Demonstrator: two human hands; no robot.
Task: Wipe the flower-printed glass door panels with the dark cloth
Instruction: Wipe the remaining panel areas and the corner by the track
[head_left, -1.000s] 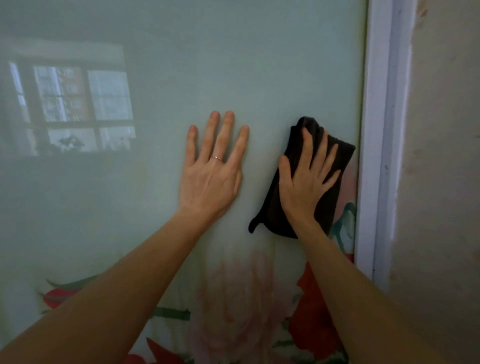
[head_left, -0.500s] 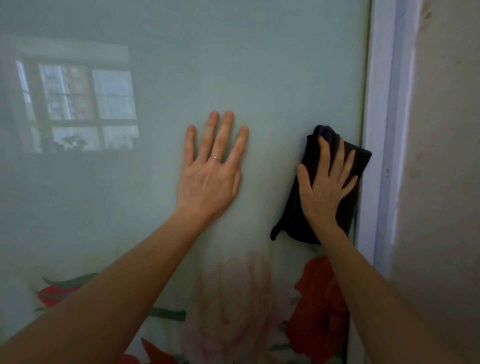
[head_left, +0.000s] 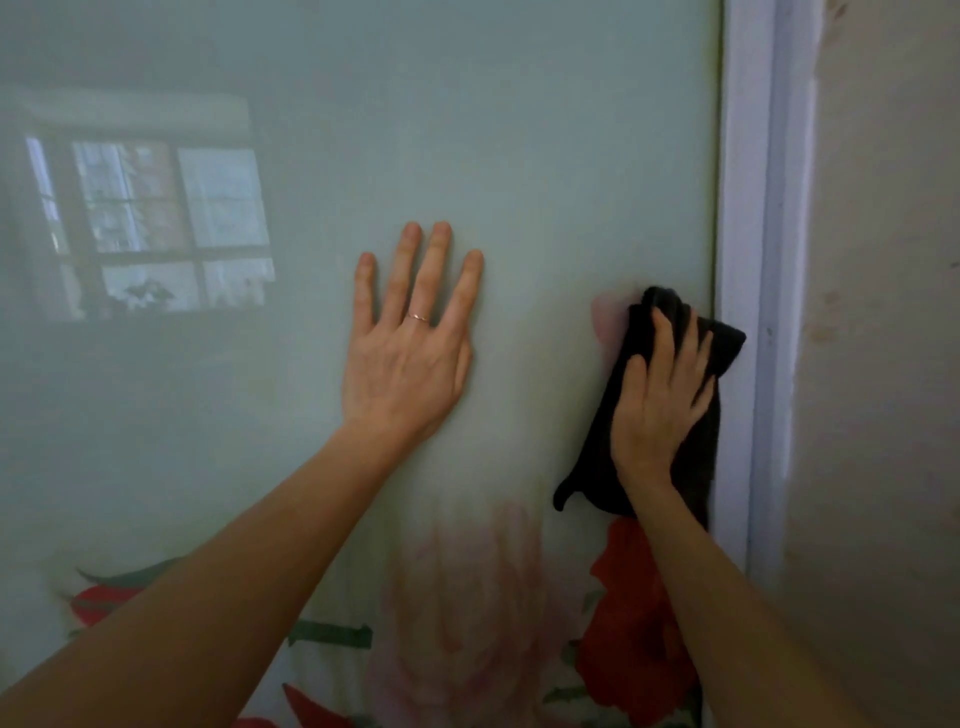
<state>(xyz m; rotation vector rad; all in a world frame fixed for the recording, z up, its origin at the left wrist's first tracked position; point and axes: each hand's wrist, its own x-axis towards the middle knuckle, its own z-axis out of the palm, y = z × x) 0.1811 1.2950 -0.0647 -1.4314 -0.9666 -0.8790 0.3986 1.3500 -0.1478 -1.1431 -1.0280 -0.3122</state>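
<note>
At the right edge of the pale green flower-printed glass door panel (head_left: 519, 156), by the white door frame (head_left: 737, 260), R hand (head_left: 654, 415) presses the dark cloth (head_left: 595, 467) on the glass, fingers (head_left: 664, 338) a bit bent & apart. L hand (head_left: 410, 358) lies flat on the glass, fingers spread.

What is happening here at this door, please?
A person is cleaning a flower-printed glass door panel. The right hand presses a dark cloth flat against the glass at its right edge, beside the white frame. The left hand rests flat on the glass with fingers spread and holds nothing.
</note>
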